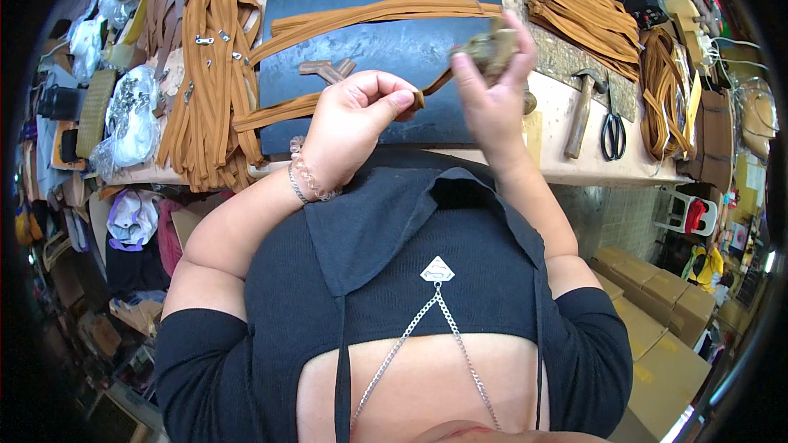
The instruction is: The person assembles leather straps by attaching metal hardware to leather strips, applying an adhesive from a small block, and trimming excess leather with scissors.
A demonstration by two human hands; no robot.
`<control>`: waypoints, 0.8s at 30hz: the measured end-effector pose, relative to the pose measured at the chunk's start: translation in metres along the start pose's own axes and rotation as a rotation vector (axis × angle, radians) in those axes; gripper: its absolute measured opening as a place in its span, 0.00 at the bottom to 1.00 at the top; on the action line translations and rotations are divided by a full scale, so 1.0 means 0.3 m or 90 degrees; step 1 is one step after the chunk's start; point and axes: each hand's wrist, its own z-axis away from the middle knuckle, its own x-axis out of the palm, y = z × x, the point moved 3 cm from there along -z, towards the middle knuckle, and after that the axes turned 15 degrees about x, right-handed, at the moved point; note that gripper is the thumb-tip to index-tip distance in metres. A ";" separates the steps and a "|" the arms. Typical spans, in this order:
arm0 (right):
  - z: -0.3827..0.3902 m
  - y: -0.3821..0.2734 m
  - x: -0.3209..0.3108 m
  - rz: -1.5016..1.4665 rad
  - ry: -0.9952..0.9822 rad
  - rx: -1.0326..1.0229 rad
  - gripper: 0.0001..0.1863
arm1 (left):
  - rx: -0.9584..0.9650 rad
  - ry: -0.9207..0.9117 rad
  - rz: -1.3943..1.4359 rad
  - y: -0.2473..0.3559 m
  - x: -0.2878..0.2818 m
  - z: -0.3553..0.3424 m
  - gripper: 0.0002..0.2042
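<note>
Tan strap end sits pinched in the left hand above the mat while the right hand grips perhaps a rag, many straps seemingly left.

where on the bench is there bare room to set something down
Bare patches: the dark blue mat between the small brown strap pieces and the right hand, and the pale benchtop between that hand and the wooden-handled hammer. Crowded: tan leather straps on the left, more straps and black scissors on the right.
</note>
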 end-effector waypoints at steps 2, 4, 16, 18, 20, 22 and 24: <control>0.042 -0.034 -0.002 -0.133 -0.016 -0.024 0.39 | -0.006 0.013 -0.003 -0.007 0.001 -0.003 0.06; 0.075 -0.120 0.029 -0.116 -0.095 -0.198 0.39 | -0.017 0.047 0.056 -0.034 -0.016 -0.021 0.05; 0.036 -0.057 0.018 -0.395 -0.231 0.248 0.37 | -0.029 0.035 0.091 -0.009 -0.007 -0.005 0.07; 0.049 -0.084 0.029 -0.362 -0.233 0.185 0.39 | -0.029 0.032 0.093 0.002 0.005 -0.010 0.07; 0.055 -0.077 0.033 -0.279 -0.236 0.123 0.40 | -0.030 0.030 0.093 0.006 0.011 -0.012 0.07; 0.069 -0.103 0.041 -0.149 -0.242 0.048 0.39 | -0.005 0.023 0.052 0.008 0.015 -0.011 0.07; 0.057 -0.073 0.044 -0.131 -0.215 0.048 0.39 | 0.002 0.008 0.031 -0.005 0.004 -0.006 0.07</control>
